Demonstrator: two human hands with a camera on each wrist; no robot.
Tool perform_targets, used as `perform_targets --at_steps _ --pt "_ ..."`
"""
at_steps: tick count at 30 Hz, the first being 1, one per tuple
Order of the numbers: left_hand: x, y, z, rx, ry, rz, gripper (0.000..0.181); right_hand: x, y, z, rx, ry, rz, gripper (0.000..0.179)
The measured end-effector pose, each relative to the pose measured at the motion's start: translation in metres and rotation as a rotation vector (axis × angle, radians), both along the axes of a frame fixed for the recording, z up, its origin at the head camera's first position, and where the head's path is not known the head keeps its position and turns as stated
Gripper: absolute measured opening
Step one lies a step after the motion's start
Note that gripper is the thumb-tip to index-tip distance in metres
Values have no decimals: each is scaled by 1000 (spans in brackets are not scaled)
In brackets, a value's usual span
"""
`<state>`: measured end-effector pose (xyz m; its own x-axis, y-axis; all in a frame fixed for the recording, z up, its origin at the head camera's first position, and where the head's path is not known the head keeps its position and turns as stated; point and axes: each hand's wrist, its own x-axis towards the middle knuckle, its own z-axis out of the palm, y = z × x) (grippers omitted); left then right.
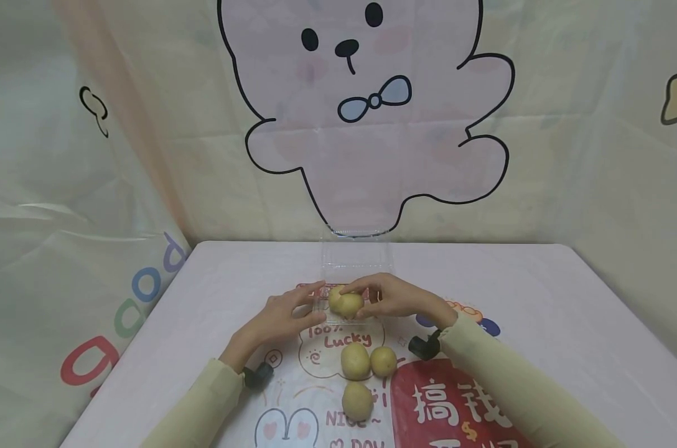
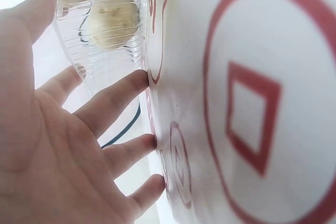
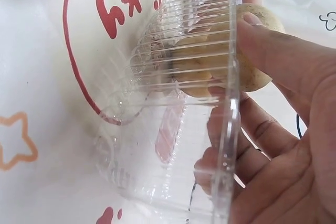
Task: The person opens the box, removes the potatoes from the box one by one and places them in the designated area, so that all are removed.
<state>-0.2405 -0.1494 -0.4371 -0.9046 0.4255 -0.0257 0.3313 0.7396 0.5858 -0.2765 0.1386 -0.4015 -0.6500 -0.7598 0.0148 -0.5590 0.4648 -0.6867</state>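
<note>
A clear plastic box with ribbed walls stands on the table, its lid raised behind it. My right hand grips a potato between thumb and fingers at the box's rim. A second potato lies inside, seen through the wall in the left wrist view. My left hand is at the box's left side with its fingers spread. In the left wrist view its thumb is right at the rim and its fingertips are by the tabletop.
Nearer to me on the printed tablecloth lie three potatoes: a large one, a smaller one beside it, and another closer in. A printed curtain hangs behind the table.
</note>
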Motion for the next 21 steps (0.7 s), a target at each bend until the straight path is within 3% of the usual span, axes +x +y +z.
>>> perform_targets --at_steps 21 --pt "0 0 0 10 1 -8 73 7 10 3 -80 36 4 49"
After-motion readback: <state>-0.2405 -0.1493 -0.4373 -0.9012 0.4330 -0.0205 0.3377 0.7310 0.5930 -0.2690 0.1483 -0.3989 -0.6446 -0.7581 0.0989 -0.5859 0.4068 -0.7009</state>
